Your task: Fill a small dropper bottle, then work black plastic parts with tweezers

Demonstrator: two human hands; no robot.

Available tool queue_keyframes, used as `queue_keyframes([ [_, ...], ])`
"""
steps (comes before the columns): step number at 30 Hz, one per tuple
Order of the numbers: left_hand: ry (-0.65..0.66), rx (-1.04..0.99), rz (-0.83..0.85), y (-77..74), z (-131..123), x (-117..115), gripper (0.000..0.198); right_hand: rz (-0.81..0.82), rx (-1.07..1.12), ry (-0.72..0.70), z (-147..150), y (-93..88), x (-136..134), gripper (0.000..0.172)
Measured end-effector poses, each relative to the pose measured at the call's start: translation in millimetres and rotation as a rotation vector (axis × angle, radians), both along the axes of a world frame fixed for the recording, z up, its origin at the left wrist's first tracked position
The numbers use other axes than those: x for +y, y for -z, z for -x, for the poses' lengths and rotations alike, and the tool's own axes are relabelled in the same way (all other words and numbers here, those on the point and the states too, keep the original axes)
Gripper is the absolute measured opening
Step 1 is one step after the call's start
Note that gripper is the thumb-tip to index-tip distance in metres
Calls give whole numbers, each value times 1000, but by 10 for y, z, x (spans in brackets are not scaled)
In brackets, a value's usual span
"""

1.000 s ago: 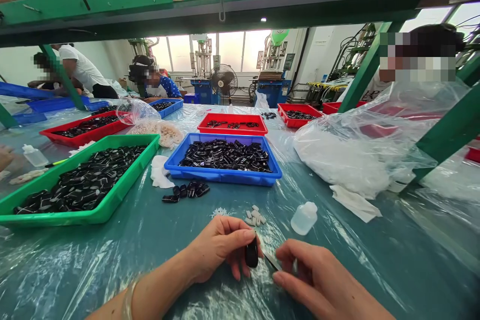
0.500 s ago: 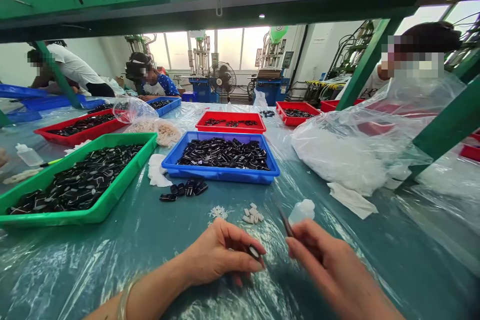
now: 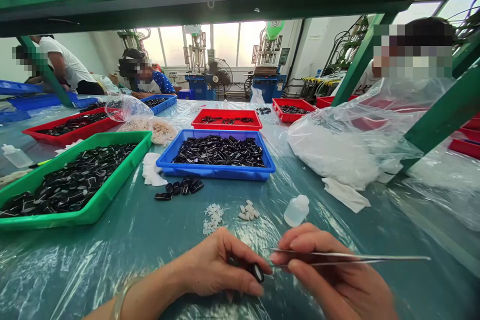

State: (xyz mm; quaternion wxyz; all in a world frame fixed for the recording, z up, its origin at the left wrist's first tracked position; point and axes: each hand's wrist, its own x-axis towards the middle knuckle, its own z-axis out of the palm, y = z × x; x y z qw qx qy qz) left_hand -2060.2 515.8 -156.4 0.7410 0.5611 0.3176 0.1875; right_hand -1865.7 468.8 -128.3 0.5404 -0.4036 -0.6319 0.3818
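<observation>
My left hand (image 3: 217,267) is closed on a small black plastic part (image 3: 257,272), pinched between thumb and fingers just above the plastic-covered table. My right hand (image 3: 330,272) pinches metal tweezers (image 3: 352,257), which lie level, with their long end pointing right and the gripped end close to the black part. Just beyond my hands lie a heap of tiny white pieces (image 3: 212,217), a few pale grey pieces (image 3: 248,210) and a small white bottle (image 3: 296,210). Several loose black parts (image 3: 180,188) sit in front of a blue tray (image 3: 215,171) full of black parts.
A green tray (image 3: 93,207) of black parts stands at the left, red trays (image 3: 225,122) further back. A big clear plastic bag (image 3: 356,140) lies at the right by a green frame post (image 3: 442,120). White cloths (image 3: 152,170) lie nearby. Other people sit across and at the far left.
My right hand swung the tweezers from upright to level and drew closer to the left hand. The left hand turned the black part. The view tilted down a little.
</observation>
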Motion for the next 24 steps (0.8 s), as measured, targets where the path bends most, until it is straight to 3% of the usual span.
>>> queue_keyframes([
  [8, 12, 22, -12, -28, 1, -15, 31, 35, 61, -37, 101, 64, -22, 6],
  [15, 21, 21, -5, 0, 0, -13, 35, 19, -22, -57, 75, 103, -2, 8],
  [17, 28, 23, -4, 6, -3, -11, 36, -33, -73, -87, 61, 111, 7, 2],
  [24, 47, 7, 5, 17, 7, -6, 33, -322, -281, -105, 20, 128, 32, 27],
])
